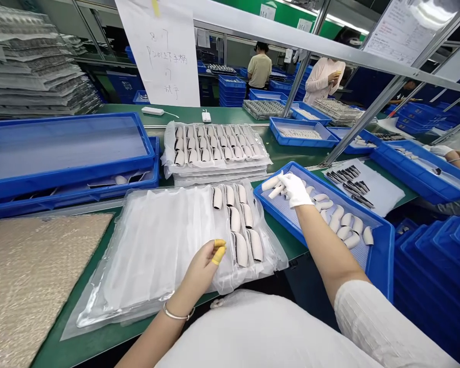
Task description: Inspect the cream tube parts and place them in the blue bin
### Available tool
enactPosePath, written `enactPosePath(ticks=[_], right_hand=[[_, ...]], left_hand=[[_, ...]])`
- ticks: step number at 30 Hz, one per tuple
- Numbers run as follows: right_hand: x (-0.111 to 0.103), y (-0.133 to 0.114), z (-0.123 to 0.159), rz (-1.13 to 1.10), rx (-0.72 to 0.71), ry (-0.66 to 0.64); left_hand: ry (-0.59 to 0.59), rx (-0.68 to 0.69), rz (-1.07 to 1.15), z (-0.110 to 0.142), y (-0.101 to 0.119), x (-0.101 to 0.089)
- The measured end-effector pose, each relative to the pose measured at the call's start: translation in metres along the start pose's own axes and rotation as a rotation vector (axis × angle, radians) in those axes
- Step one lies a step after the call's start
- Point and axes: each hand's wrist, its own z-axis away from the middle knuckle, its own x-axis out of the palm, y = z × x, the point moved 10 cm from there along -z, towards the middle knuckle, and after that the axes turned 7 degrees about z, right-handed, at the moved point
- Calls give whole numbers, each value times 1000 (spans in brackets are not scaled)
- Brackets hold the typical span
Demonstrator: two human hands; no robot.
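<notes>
My right hand (296,190), in a white glove, reaches into a blue tray (383,255) of loose curved white shell pieces (345,219). Its fingers are closed on a curved white shell piece (271,182) at the tray's far left end; the fingertips are partly hidden. My left hand (209,259), with yellow finger cots on thumb and index finger, hovers over a white padded packing sheet (157,245). Its thumb and finger are drawn together, with nothing visible between them. Several dark-edged shell pieces (240,249) lie in the sheet's slots on the right.
Behind stands a stack of filled packing sheets (218,171). Large blue trays (65,189) sit on the left, above a tan padded sheet (34,276). Dark parts (348,181) lie on white paper at right. Nested blue bins (437,271) stand right; co-workers (259,66) are beyond.
</notes>
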Motion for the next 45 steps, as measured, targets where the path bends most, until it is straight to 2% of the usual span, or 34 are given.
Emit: enactPosePath(ticks=[2,6,9,11,13,16,19,27,31,42,45], right_hand=[[11,-14,28,-13,-46,-72],[62,-40,99,-43,-171,-321],[82,-49,136,-75,-210,-377],[86,-50,147,-52,-238,-393],[87,-48,150,-31,-259,-453],[89,-40,151,-103,-268,-615],[87,-34,148,-159,-290,-681],[93,-33,153,-206,-252,-678],[94,-35,155,-213,-245,-672],[94,-45,164,-202,-235,-664],[92,-48,165,-87,-321,-601]], left_hand=[[56,87,-121,-1,22,2],[72,262,-328,-2,68,17],[42,224,-421,-5,73,28],[8,152,-359,-6,66,32],[-57,64,-135,-5,57,38],[-172,-106,233,2,47,52],[-220,-228,357,12,45,58],[-310,-270,357,25,60,67],[-319,-267,341,26,63,68],[-322,-272,368,20,54,70],[-296,-238,331,13,48,68]])
